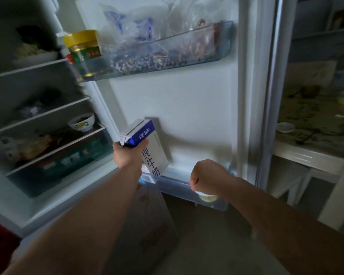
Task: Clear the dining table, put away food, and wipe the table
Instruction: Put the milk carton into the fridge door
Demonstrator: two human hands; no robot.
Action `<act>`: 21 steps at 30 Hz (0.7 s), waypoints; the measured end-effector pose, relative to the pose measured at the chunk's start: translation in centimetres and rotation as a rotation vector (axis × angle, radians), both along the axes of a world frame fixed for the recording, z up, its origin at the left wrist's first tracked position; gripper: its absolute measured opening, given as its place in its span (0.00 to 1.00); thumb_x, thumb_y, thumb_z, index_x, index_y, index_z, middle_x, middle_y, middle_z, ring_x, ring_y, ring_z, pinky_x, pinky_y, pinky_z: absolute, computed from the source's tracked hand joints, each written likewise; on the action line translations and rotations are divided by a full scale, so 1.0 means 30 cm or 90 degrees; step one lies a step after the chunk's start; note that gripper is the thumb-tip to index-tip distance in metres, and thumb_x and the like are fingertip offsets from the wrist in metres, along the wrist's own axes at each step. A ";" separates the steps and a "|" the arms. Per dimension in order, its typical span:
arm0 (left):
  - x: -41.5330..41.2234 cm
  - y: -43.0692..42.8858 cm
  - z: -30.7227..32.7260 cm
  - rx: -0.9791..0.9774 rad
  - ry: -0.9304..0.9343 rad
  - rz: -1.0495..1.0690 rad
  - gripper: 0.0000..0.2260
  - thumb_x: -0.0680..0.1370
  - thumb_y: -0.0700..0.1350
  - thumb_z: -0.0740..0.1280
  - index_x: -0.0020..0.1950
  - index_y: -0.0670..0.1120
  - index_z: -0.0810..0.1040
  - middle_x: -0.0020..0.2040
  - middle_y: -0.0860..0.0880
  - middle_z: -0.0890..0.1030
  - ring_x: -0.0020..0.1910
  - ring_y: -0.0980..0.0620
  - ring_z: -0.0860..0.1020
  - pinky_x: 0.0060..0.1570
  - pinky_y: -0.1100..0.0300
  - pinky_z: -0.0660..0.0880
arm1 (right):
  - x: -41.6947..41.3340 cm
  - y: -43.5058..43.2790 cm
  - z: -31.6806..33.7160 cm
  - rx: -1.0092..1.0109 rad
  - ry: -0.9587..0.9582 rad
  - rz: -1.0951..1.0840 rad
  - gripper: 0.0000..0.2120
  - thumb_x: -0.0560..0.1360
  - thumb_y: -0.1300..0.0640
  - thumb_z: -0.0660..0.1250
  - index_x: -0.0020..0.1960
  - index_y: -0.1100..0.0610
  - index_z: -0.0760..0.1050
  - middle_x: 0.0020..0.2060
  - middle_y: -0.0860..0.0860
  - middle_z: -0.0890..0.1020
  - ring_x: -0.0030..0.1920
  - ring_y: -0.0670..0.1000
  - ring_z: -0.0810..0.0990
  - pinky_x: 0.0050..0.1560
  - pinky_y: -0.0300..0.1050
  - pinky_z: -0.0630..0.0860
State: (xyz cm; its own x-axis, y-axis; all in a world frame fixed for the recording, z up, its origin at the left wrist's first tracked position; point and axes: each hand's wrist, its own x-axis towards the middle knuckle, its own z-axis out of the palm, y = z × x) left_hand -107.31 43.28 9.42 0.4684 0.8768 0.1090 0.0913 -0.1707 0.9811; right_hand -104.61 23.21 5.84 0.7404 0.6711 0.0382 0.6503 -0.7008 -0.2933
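You are at the put-away-food step, standing at the open fridge. Your left hand [127,153] grips one milk carton [147,147] near its top, fingers wrapped round it. The carton is tilted, its bottom corner at the rim of the lower door bin [177,185], not yet seated. Your right hand [207,175] is curled over one small pale tub [207,196] at the same bin's front edge. It looks like a hold from above, though the fingers themselves are hidden.

Next move, as I judge it: stand the carton upright and lower it straight into the bin against the door [197,106], then set the tub beside it without knocking the carton over.

The count: one carton, one tub and two door bins. The upper bin [187,54] holds one yellow-lidded jar [83,44] and several bags too blurred to number. One bowl [81,122] sits on a shelf. The table [306,153] at right isn't cleared: one white dish [285,127] shows, the rest is too dim to count.
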 end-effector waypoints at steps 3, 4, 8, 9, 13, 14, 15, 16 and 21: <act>0.012 -0.006 -0.029 0.021 0.027 0.005 0.24 0.64 0.46 0.80 0.50 0.45 0.69 0.46 0.48 0.79 0.44 0.47 0.80 0.42 0.56 0.78 | -0.001 0.003 -0.005 -0.007 0.012 -0.012 0.11 0.73 0.56 0.64 0.48 0.57 0.84 0.45 0.52 0.84 0.46 0.52 0.82 0.49 0.46 0.81; 0.015 -0.007 -0.042 0.027 0.037 0.007 0.24 0.64 0.47 0.80 0.50 0.45 0.69 0.46 0.48 0.78 0.43 0.47 0.79 0.41 0.57 0.76 | -0.003 0.004 -0.006 -0.003 0.017 -0.020 0.11 0.72 0.56 0.64 0.47 0.56 0.84 0.44 0.51 0.84 0.45 0.52 0.82 0.48 0.46 0.81; 0.019 0.007 -0.080 0.073 0.111 0.006 0.30 0.59 0.54 0.81 0.53 0.45 0.70 0.53 0.46 0.79 0.49 0.45 0.79 0.48 0.48 0.80 | -0.017 0.008 -0.016 0.007 0.006 -0.034 0.11 0.73 0.55 0.63 0.49 0.55 0.83 0.44 0.51 0.83 0.45 0.52 0.81 0.47 0.44 0.80; 0.018 0.015 -0.080 0.084 0.139 0.011 0.32 0.58 0.56 0.81 0.54 0.46 0.70 0.54 0.45 0.78 0.51 0.44 0.79 0.50 0.46 0.79 | -0.018 0.009 -0.019 0.012 0.006 -0.042 0.11 0.73 0.55 0.63 0.48 0.55 0.83 0.43 0.51 0.83 0.44 0.51 0.81 0.45 0.42 0.79; -0.002 0.032 -0.063 0.084 0.207 -0.008 0.30 0.59 0.55 0.80 0.52 0.47 0.68 0.54 0.45 0.79 0.52 0.45 0.79 0.52 0.46 0.79 | -0.020 0.012 -0.033 0.020 0.012 -0.064 0.10 0.72 0.56 0.64 0.46 0.54 0.83 0.42 0.50 0.84 0.42 0.50 0.81 0.42 0.41 0.79; -0.007 0.029 -0.058 0.079 0.213 -0.017 0.29 0.61 0.53 0.80 0.53 0.47 0.68 0.54 0.46 0.79 0.52 0.45 0.79 0.52 0.47 0.79 | -0.021 0.013 -0.035 0.022 0.008 -0.064 0.10 0.72 0.56 0.63 0.47 0.54 0.83 0.42 0.50 0.84 0.42 0.50 0.81 0.42 0.42 0.79; -0.013 0.025 -0.056 0.079 0.220 -0.025 0.29 0.62 0.52 0.80 0.54 0.46 0.68 0.54 0.45 0.78 0.52 0.45 0.79 0.53 0.48 0.78 | -0.024 0.014 -0.035 0.019 0.003 -0.063 0.10 0.73 0.55 0.63 0.48 0.54 0.83 0.44 0.50 0.83 0.43 0.51 0.82 0.43 0.42 0.79; -0.017 0.023 -0.057 0.078 0.234 -0.031 0.30 0.62 0.51 0.80 0.56 0.45 0.69 0.54 0.45 0.78 0.53 0.45 0.79 0.54 0.47 0.78 | -0.026 0.014 -0.035 0.018 -0.005 -0.063 0.11 0.74 0.55 0.63 0.49 0.54 0.83 0.45 0.51 0.83 0.45 0.51 0.82 0.44 0.41 0.78; -0.057 0.005 -0.046 0.041 0.238 -0.049 0.31 0.61 0.50 0.81 0.57 0.42 0.72 0.53 0.45 0.79 0.49 0.46 0.80 0.50 0.49 0.79 | -0.054 0.005 -0.037 0.018 -0.039 -0.062 0.12 0.77 0.56 0.61 0.52 0.57 0.81 0.47 0.53 0.83 0.45 0.50 0.81 0.44 0.41 0.76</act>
